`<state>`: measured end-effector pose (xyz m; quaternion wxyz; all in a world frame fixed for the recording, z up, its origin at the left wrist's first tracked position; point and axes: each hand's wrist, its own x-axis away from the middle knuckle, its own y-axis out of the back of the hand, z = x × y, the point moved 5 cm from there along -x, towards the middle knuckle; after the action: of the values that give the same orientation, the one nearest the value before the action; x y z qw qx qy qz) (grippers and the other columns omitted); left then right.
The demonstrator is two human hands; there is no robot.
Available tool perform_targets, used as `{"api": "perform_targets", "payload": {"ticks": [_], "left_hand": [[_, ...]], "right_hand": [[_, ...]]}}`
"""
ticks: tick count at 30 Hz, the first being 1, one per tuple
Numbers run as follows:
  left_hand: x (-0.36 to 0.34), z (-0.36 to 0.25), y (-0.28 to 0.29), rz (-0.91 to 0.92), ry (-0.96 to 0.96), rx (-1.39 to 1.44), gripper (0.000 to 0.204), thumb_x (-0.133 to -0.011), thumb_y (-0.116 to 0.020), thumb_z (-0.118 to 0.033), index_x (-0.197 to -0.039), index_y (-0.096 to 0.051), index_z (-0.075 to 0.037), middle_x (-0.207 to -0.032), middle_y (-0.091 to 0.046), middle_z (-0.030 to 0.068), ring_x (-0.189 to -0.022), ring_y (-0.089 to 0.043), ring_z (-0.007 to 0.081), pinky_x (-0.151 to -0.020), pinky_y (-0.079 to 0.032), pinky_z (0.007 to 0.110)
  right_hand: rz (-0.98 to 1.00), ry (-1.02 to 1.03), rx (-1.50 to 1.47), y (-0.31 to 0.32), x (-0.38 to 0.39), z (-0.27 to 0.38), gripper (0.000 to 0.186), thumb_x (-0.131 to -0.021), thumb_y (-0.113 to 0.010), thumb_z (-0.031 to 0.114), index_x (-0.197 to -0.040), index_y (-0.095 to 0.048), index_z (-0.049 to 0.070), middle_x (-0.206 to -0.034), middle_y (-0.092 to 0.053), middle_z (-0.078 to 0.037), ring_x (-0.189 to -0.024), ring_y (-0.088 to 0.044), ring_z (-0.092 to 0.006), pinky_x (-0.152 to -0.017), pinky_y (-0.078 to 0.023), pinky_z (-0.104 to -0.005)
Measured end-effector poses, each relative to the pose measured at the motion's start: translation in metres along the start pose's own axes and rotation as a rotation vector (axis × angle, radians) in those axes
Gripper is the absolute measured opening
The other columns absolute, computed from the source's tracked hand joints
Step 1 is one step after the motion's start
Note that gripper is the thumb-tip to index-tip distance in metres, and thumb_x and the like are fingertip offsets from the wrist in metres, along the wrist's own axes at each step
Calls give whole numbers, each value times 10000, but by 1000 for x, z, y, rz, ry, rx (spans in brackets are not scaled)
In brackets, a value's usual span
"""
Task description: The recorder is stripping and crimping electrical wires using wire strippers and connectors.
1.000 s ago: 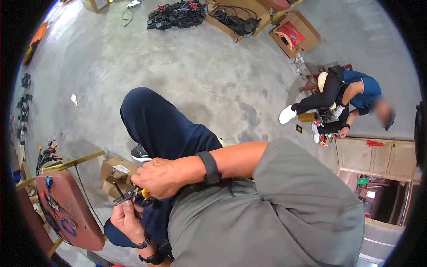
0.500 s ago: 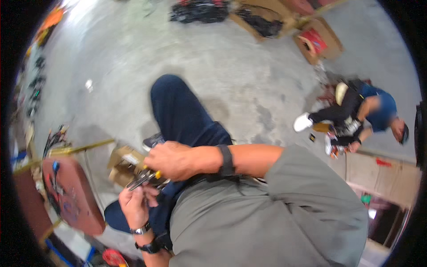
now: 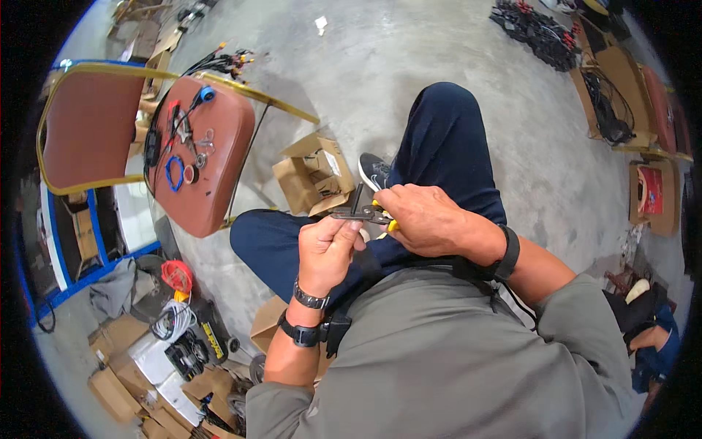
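Observation:
My right hand is closed around yellow-handled pliers, whose dark metal head points left. My left hand pinches at the tip of that head with thumb and fingers. A short, thin black piece stands up at the jaws, next to the left fingertips. Whether the jaws grip it, and exactly what the left fingers hold, I cannot tell. Both hands are close together above my lap. Just beyond them on the floor is an open cardboard box with small dark parts inside.
To the left stands a chair with a reddish-brown seat, carrying tools, a blue-ended cable, a blue ring and small rolls. Cartons and a coiled white cable lie at lower left. Another person sits at the right edge.
The view has swung left, so the chair and the clutter at lower left show more fully. The hands stay together at the pliers, and the black piece now shows upright by the jaws.

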<state>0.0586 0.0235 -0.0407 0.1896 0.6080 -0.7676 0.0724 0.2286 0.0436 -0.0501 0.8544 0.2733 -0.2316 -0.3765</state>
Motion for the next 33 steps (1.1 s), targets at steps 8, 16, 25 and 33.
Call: {"api": "perform_targets", "payload": {"ticks": [8, 16, 25, 33], "left_hand": [[5, -17, 8, -315, -369, -578, 167, -943, -621, -94, -830, -666, 21, -641, -640, 38, -538, -573, 117, -496, -439, 258], [12, 7, 12, 188, 86, 445, 273, -998, -546, -198, -1103, -633, 38, -890, -717, 159, -598, -651, 156, -522, -489, 242], [15, 11, 7, -36, 8, 352, 191, -966, -631, -175, -963, -687, 7, -737, -695, 97, -543, -601, 107, -490, -446, 226], [13, 1, 12, -265, -218, -102, 127, -928, -657, -105, -874, -677, 9, -674, -664, 73, -522, -582, 122, -489, -448, 270]], "right_hand": [[226, -89, 167, 9, -20, 15, 300, -847, -685, 188, -989, -535, -30, -831, -648, -194, -805, -654, -400, -674, -505, -494], [-100, 257, 166, 17, -20, 11, 256, -746, -669, 69, -969, -547, 37, -883, -589, -148, -864, -593, -354, -736, -476, -454], [-82, 262, 180, 13, -24, 12, 270, -747, -666, 63, -985, -543, 31, -876, -592, -148, -853, -603, -348, -723, -483, -455], [-64, 143, 256, 16, -14, 29, 195, -800, -640, 114, -914, -550, -15, -785, -634, -185, -721, -669, -348, -615, -531, -427]]}}
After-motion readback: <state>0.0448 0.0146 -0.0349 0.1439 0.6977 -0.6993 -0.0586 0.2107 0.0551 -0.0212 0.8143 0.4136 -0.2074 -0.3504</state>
